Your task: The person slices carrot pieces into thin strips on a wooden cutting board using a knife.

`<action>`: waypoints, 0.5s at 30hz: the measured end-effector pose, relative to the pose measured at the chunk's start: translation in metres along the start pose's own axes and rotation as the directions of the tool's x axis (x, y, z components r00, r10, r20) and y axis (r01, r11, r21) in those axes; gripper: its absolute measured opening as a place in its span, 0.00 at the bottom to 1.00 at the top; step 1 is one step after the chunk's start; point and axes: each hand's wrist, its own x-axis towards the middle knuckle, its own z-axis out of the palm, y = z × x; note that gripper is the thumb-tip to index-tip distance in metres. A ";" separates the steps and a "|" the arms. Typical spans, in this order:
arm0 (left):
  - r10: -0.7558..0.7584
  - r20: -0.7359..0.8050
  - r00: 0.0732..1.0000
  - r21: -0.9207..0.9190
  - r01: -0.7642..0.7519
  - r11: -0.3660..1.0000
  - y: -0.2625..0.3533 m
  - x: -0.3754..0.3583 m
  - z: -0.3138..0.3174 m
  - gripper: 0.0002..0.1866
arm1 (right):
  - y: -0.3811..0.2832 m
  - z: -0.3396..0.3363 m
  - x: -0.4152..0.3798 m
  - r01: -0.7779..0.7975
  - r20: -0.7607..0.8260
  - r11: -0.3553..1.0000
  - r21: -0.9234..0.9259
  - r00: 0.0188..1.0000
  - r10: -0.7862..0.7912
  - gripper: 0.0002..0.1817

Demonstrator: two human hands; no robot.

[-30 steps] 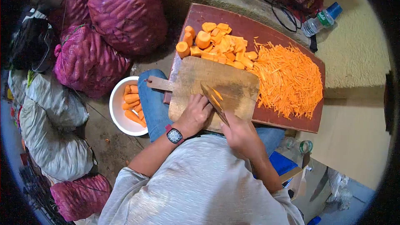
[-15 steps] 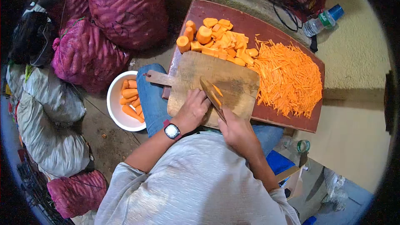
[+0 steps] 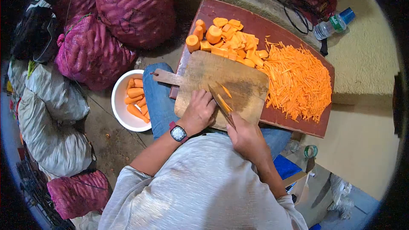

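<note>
counter (image 3: 251, 22): dark red | carrot shreds (image 3: 298, 83), right edge: bright orange | carrot chunks (image 3: 214, 35), upper-left corner: yellowish orange | chopping board (image 3: 221, 64), lower edge: tan, darker blotches | bowl (image 3: 119, 111): white | mesh sacks (image 3: 134, 8): purplish pink | watch strap (image 3: 172, 125): dark red

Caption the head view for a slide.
Right hand holds a knife over a wooden board, left hand close by, carrot shreds heaped on the red board.

The cutting board (image 3: 198, 70) lies partly on the table (image 3: 264, 25), its near edge perhaps on the person's legs (image 3: 158, 98). Behind the board are carrot chunks (image 3: 240, 42); to its right, carrot shreds (image 3: 300, 83). Left of it stands a bowl (image 3: 116, 102) with carrots (image 3: 135, 93) inside.
</note>
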 end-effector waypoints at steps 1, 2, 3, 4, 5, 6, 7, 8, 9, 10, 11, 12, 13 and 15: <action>-0.020 0.033 0.999 -0.003 0.020 1.000 0.000 -0.001 0.000 0.21 | 0.001 0.003 0.001 -0.006 0.006 1.000 -0.001 1.000 0.006 0.14; -0.035 0.064 0.997 -0.007 0.036 0.999 0.000 -0.001 0.001 0.21 | 0.003 0.006 0.005 0.003 -0.013 0.999 0.038 1.000 -0.002 0.14; -0.035 0.062 0.997 -0.013 0.035 0.999 0.001 0.001 0.002 0.21 | 0.004 0.006 0.008 0.015 -0.036 0.997 0.075 0.999 -0.013 0.14; -0.025 0.035 0.999 -0.019 0.026 0.999 0.002 0.001 0.002 0.21 | 0.002 0.003 0.007 0.009 -0.037 0.997 0.074 0.999 -0.007 0.14; -0.012 0.007 1.000 -0.020 0.012 1.000 0.001 0.002 0.001 0.21 | -0.003 -0.001 0.008 0.004 -0.027 0.998 0.062 1.000 -0.003 0.14; -0.008 0.006 1.000 -0.015 0.009 1.000 0.000 0.002 0.001 0.21 | -0.007 -0.004 0.010 0.005 -0.017 0.999 0.050 1.000 -0.005 0.14; -0.009 0.020 1.000 -0.014 0.009 1.000 -0.001 0.000 0.003 0.21 | -0.008 -0.004 0.007 0.011 -0.017 0.999 0.053 1.000 -0.011 0.14; -0.013 0.034 0.999 -0.015 0.013 1.000 -0.001 0.000 0.001 0.21 | -0.007 -0.004 0.000 0.011 -0.029 0.999 0.040 1.000 -0.010 0.15; -0.019 0.032 0.999 -0.012 0.019 1.000 -0.001 0.000 -0.001 0.21 | -0.006 -0.004 -0.004 0.010 -0.040 1.000 0.025 0.999 -0.009 0.15; -0.027 0.040 0.999 -0.023 0.027 0.999 0.000 0.000 -0.002 0.21 | -0.005 -0.001 -0.002 0.009 -0.034 1.000 0.024 0.999 -0.008 0.15; -0.031 0.049 0.998 -0.037 0.032 0.999 0.002 0.001 -0.003 0.21 | -0.001 0.002 0.001 0.007 -0.025 0.999 0.031 1.000 -0.006 0.16; -0.029 0.047 0.998 -0.041 0.031 0.999 0.002 0.001 0.000 0.21 | 0.001 0.002 0.005 0.009 -0.020 0.999 0.035 1.000 -0.008 0.16; -0.036 0.027 0.999 -0.055 0.037 0.998 0.001 0.000 0.002 0.21 | 0.001 0.001 0.005 0.006 -0.021 0.999 0.035 1.000 -0.006 0.16; -0.033 0.010 0.999 -0.058 0.033 0.998 -0.001 0.001 0.002 0.21 | -0.002 -0.001 0.009 0.022 0.002 0.999 0.026 1.000 -0.022 0.17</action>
